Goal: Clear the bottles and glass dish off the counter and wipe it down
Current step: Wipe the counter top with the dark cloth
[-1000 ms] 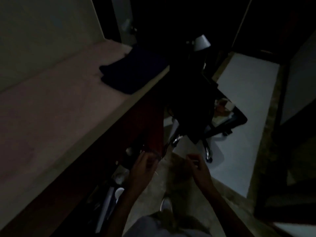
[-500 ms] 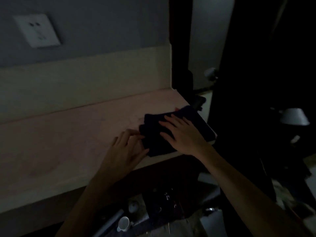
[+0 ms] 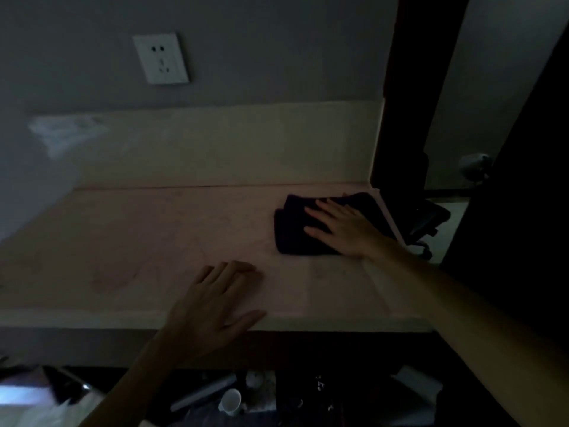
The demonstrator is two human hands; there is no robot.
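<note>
The room is dim. A pale pinkish counter [image 3: 138,241] stretches across the view with no bottles or glass dish on it. A dark folded cloth [image 3: 295,232] lies at its far right end. My right hand [image 3: 348,229] presses flat on the cloth, fingers spread. Near the counter's front edge rests my left hand [image 3: 215,303], flat on the bare surface with fingers apart and nothing in it.
A white wall socket [image 3: 160,58] sits above the cream backsplash [image 3: 215,143]. A dark door frame [image 3: 400,103] and a door knob [image 3: 474,166] stand at the right. Below the counter lie small items, including a white cup [image 3: 231,402].
My view rose from the floor to the counter. Both hands came up from below; the right landed on the cloth, and the left slid off its edge to the counter's front.
</note>
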